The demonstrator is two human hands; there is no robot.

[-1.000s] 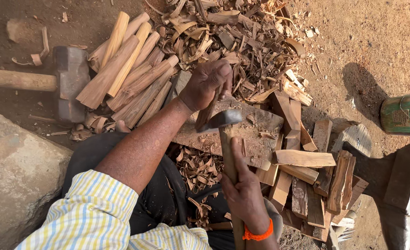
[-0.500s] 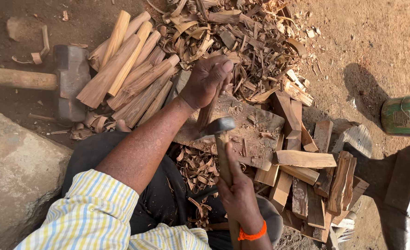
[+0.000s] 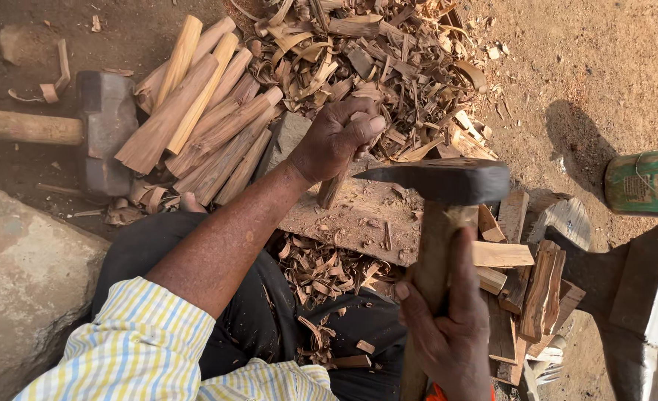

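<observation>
My left hand point(image 3: 336, 141) grips a short wooden stick point(image 3: 332, 190), holding it upright on a flat wooden chopping block point(image 3: 358, 219). My right hand point(image 3: 447, 327) is closed around the wooden handle of a small axe point(image 3: 436, 223). Its dark metal head point(image 3: 447, 182) hangs raised above the block, blade edge pointing left toward the stick, a little to its right and apart from it.
A stack of split sticks point(image 3: 203, 126) lies at the upper left beside a heavy sledgehammer point(image 3: 102, 130). Curled bark shavings point(image 3: 388, 59) heap behind the block. Cut wood pieces point(image 3: 537, 289) pile at the right, near a green can point(image 3: 644, 182). A large stone point(image 3: 24, 289) sits lower left.
The axe has risen from the block toward the camera and swung right, its head now high and large in view. My left hand has stayed on the stick.
</observation>
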